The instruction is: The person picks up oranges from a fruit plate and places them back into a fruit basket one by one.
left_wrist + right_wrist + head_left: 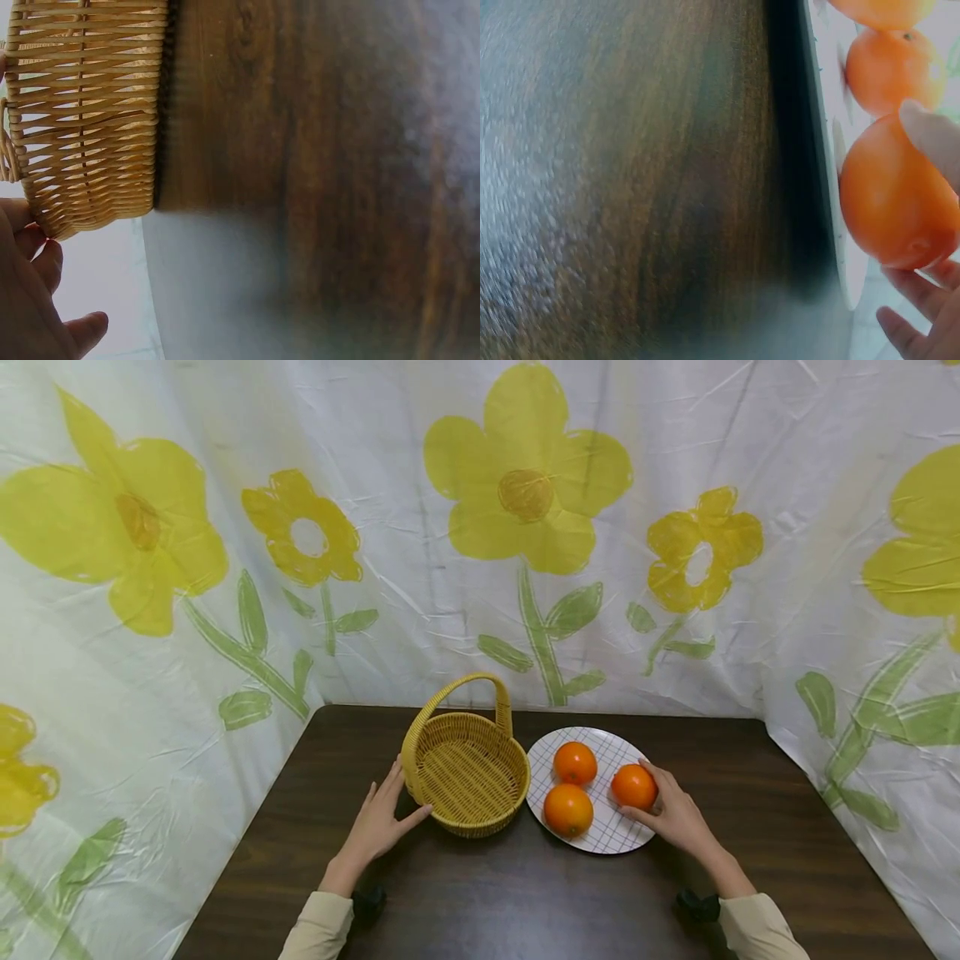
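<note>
My left hand (378,822) rests at the left side of a yellow wicker basket (517,814) with a tall arched handle. Its fingers are spread and fairly straight, and in the left wrist view fingertips touch the woven wall (90,127). Inside, the basket holds nothing. My right hand (682,818) grips an orange (632,787) between thumb and fingers at the right part of a round white plate with a grid pattern (611,835). Two more oranges lie on the plate, a rear orange (575,763) and a front orange (567,811). The right wrist view shows the gripped orange (896,199) close up.
Basket and plate stand side by side on a dark wooden table (525,902), towards its far edge. Behind and beside it hangs a white curtain (405,568) with yellow flowers.
</note>
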Motion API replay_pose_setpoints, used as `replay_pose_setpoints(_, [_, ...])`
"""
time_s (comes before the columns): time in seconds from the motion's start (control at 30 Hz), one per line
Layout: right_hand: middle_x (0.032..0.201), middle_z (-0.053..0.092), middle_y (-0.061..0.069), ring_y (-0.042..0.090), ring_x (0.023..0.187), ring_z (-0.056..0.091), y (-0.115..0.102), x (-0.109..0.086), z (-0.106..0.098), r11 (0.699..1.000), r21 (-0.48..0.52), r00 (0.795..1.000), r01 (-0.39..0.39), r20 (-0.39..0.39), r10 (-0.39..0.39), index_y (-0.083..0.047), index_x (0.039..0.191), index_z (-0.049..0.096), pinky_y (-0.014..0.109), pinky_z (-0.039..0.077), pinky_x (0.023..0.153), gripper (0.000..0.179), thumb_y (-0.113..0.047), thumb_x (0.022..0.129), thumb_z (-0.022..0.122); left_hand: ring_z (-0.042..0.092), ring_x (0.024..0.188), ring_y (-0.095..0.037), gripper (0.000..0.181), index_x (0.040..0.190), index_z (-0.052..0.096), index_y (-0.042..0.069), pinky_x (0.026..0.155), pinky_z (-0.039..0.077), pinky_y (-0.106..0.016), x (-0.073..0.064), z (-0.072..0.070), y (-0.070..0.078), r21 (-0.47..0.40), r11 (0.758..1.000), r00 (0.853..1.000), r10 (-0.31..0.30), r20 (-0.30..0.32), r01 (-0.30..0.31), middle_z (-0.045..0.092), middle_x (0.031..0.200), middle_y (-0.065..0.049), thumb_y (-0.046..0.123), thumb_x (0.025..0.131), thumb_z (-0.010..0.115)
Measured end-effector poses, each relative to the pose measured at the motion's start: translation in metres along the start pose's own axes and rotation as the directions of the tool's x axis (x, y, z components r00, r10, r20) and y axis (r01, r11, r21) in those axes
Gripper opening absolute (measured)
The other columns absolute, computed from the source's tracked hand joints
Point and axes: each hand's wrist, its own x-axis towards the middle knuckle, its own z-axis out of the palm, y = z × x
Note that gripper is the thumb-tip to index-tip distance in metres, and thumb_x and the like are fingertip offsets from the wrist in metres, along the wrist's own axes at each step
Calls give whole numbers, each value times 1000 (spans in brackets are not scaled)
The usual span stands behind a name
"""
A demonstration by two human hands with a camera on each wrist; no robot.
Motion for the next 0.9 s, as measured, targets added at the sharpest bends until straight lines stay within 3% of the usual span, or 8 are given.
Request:
replay_pose_setpoints(0.27, [125, 46, 23, 38, 102, 54, 0, 0, 2, 998, 51, 999, -44, -1, 44, -6, 139, 36, 59, 45, 84, 85, -36, 72, 79, 19, 141, -25, 89, 150, 6, 28, 109, 14, -59, 0, -1, 4, 2, 1000, 1000, -22, 1, 22, 5, 156, 0, 61, 83, 55])
replay_pose_setpoints(0.9, [125, 46, 21, 36, 106, 53, -16, 8, 2, 992, 125, 998, 0, -59, 8, -2, 137, 39, 52, 49, 83, 82, -29, 71, 81, 16, 142, -28, 88, 149, 2, 31, 107, 13, -62, 0, 1, 9, -18, 999, 999, -45, 6, 45, 0, 156, 0, 60, 85, 54])
